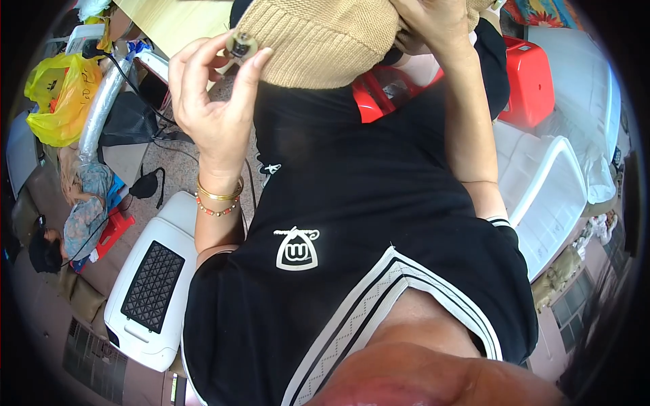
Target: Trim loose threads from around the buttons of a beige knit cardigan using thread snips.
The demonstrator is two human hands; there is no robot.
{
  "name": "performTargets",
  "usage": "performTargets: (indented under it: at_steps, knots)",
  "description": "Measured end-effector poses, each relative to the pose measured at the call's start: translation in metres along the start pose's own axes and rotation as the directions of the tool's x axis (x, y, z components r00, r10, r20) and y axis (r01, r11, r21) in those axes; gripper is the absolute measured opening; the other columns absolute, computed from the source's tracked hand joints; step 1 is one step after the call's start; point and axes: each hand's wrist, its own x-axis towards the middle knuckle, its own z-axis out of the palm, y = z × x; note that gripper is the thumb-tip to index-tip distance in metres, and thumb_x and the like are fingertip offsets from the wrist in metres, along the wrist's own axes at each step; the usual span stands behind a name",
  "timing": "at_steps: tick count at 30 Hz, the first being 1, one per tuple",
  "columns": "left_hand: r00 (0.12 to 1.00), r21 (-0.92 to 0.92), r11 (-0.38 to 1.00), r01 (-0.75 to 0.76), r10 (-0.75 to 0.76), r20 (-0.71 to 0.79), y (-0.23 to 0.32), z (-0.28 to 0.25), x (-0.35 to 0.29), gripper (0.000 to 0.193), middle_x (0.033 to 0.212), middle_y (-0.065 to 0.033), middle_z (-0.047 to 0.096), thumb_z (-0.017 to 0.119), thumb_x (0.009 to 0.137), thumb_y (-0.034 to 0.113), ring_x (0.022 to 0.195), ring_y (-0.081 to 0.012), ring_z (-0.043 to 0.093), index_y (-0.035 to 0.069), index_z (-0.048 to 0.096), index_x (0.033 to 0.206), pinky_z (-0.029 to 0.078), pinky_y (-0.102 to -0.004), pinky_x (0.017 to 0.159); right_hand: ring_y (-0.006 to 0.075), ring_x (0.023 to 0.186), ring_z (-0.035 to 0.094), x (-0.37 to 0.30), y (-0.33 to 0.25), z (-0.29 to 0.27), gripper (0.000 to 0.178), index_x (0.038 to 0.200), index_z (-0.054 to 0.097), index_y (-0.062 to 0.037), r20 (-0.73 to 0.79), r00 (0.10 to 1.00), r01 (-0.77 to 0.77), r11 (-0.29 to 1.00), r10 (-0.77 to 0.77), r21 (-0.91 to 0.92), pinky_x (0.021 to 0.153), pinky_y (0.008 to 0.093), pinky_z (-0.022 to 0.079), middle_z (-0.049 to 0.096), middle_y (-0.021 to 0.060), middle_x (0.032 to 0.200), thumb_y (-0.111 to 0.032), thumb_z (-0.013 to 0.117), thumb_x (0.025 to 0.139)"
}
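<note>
A tan ribbed knit piece (325,51) stretches between my two hands at the top of the head view. It may be a cap or part of a garment; its far side is cut off by the frame. My left hand (211,95) pinches its left edge, thumb and fingers around a round, pale button (242,46) with a dark middle. At the upper right, my right hand (433,24) is closed on the folded knit, its fingertips partly hidden by the fabric. My black-clad lap lies below the knit.
Red plastic stools or seats (529,81) stand at the right, near a translucent plastic bin (550,203). Left are a yellow plastic bag (64,98), a black cord and a white case with a black grille (154,287). A pale wooden tabletop (176,24) is at the upper left.
</note>
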Motion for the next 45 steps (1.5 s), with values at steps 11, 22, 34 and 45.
performTargets:
  at_steps: [11,22,34,45]
  knots:
    - [0.976,-0.001,0.976,-0.218,0.218,-0.006,0.026,0.017,0.038,0.038,0.095,-0.0054,0.056,0.085,0.072,0.008,0.071,-0.0121,0.052,0.005,0.071,0.107,0.047,-0.0246,0.063,0.0181,0.071,0.056,0.006,-0.044,0.014,0.046,0.117,0.070,-0.0033,-0.048,0.996,0.090,0.854,-0.077,0.513,0.065,0.0283,0.044,0.062,0.0067,0.087,0.002,0.070,0.071]
    - [0.989,0.079,0.988,-0.134,0.128,0.077,0.031,0.021,0.042,0.037,0.097,-0.0034,0.055,0.084,0.076,0.007,0.072,-0.0097,0.048,0.008,0.073,0.111,0.043,-0.0215,0.063,0.0200,0.070,0.061,0.001,-0.038,0.005,0.042,0.116,0.069,-0.0031,0.114,0.987,-0.138,0.951,0.110,0.276,0.063,0.0285,0.048,0.068,0.0085,0.091,0.005,0.068,0.074]
    - [0.997,0.053,0.996,-0.069,0.067,0.041,0.035,0.019,0.048,0.031,0.101,-0.0049,0.057,0.086,0.075,0.008,0.074,-0.0083,0.052,0.010,0.078,0.105,0.045,-0.0197,0.059,0.0229,0.074,0.067,-0.010,-0.030,0.026,0.037,0.113,0.068,-0.0031,-0.182,0.975,-0.041,0.904,0.129,0.425,0.064,0.0306,0.052,0.068,0.0109,0.088,0.005,0.065,0.077]
    - [0.993,0.118,0.988,-0.102,0.095,0.065,0.043,0.022,0.057,0.021,0.097,-0.0037,0.055,0.084,0.079,0.010,0.077,-0.0087,0.052,0.008,0.078,0.099,0.044,-0.0210,0.059,0.0226,0.078,0.069,-0.006,-0.025,0.029,0.022,0.106,0.070,-0.0012,-0.060,0.948,-0.190,0.710,0.312,0.678,0.069,0.0317,0.052,0.070,0.0140,0.088,-0.002,0.067,0.084]
